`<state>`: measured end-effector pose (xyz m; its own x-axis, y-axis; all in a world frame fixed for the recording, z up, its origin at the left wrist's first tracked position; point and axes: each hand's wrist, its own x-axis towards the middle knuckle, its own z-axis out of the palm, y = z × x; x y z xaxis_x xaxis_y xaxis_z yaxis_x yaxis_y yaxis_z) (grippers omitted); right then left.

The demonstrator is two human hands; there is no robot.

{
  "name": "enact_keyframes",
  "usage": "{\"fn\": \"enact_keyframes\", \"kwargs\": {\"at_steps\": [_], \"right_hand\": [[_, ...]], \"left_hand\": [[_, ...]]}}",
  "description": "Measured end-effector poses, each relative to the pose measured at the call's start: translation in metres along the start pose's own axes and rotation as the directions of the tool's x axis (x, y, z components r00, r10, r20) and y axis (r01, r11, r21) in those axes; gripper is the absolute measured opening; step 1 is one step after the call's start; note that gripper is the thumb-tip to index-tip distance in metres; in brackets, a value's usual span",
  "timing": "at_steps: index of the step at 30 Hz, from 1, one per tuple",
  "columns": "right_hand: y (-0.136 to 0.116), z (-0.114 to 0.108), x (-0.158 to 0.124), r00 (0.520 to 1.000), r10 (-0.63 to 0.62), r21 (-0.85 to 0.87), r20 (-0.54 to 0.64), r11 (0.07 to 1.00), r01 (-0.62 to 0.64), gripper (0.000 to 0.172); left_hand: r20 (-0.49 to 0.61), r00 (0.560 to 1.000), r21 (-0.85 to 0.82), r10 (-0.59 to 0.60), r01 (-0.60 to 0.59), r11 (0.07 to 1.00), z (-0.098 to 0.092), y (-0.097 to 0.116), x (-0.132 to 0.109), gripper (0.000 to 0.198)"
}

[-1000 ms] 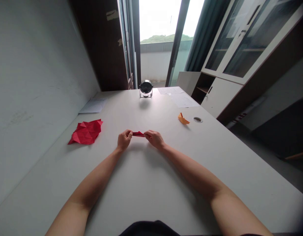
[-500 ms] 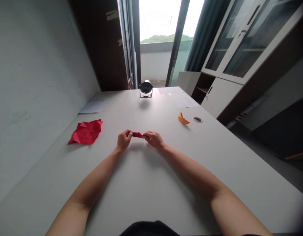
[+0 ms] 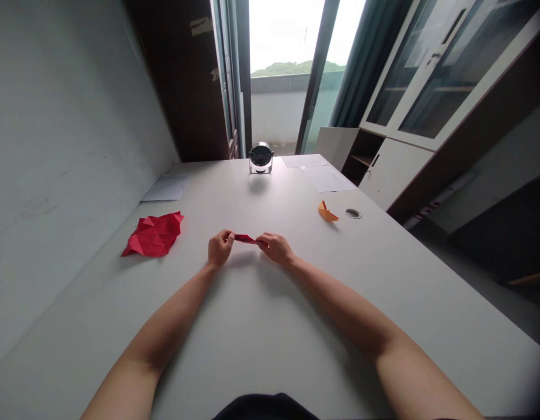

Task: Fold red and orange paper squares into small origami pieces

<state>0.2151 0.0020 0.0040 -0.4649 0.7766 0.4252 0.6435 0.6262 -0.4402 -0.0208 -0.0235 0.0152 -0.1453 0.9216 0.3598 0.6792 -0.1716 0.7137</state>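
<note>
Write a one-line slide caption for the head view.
Left hand and right hand hold a folded red paper strip above a white table.

Office-type rm: wht desk w/ cable hole, papers & glass-door cabinet.

"Where could a hand pass?"
"Over the white tabletop, between the left hand and the creased red sheet."
"Toward the right hand?"
"The folded red strip bars that. Farther right, the orange paper figure stands in the way (a round hole sits beside it); ahead, a dark round device."
</note>
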Motion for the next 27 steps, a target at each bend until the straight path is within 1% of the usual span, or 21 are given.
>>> {"fn": "enact_keyframes", "kwargs": {"at_steps": [7, 11, 14, 17, 19, 20, 22, 25, 27], "right_hand": [[0.0, -0.004, 0.0, 1.0, 0.004, -0.028, -0.003, 1.0, -0.004, 0.02], [0.01, -0.013, 0.003, 1.0, -0.015, -0.081, 0.024, 0.997, 0.017, 0.021], [0.031, -0.026, 0.006, 0.998, 0.054, -0.144, 0.04, 0.988, -0.047, 0.022], [0.062, -0.043, 0.007, 0.975, 0.221, -0.247, 0.033, 0.947, -0.206, 0.02], [0.084, -0.056, 0.004, 0.925, 0.379, -0.329, -0.036, 0.869, -0.369, 0.018], [0.095, -0.063, 0.002, 0.889, 0.452, -0.344, -0.075, 0.825, -0.448, 0.018], [0.114, -0.074, -0.003, 0.803, 0.57, -0.336, -0.173, 0.733, -0.592, 0.021], [0.135, -0.086, -0.013, 0.674, 0.671, -0.263, -0.31, 0.621, -0.739, 0.026], [0.145, -0.092, -0.018, 0.594, 0.703, -0.215, -0.392, 0.558, -0.802, 0.028]], "left_hand": [[0.014, 1.0, -0.032, 0.005, -0.004, 0.999, 0.001, -0.002, 0.0, 0.031], [0.032, 0.999, -0.073, 0.001, 0.001, 0.997, 0.002, -0.003, 0.001, 0.028], [0.043, 0.999, -0.077, -0.024, 0.027, 0.997, 0.003, -0.003, 0.002, 0.029], [0.053, 0.998, -0.069, -0.037, 0.04, 0.997, 0.003, -0.005, 0.003, 0.03], [0.06, 0.998, -0.067, -0.032, 0.036, 0.997, 0.003, -0.006, 0.004, 0.03], [0.062, 0.998, -0.066, -0.027, 0.031, 0.997, 0.004, -0.006, 0.004, 0.03], [0.067, 0.998, -0.066, -0.018, 0.023, 0.998, 0.005, -0.007, 0.004, 0.029], [0.077, 0.997, -0.059, -0.019, 0.024, 0.998, 0.006, -0.008, 0.004, 0.03], [0.087, 0.996, -0.053, -0.023, 0.028, 0.998, 0.006, -0.009, 0.005, 0.03]]}}
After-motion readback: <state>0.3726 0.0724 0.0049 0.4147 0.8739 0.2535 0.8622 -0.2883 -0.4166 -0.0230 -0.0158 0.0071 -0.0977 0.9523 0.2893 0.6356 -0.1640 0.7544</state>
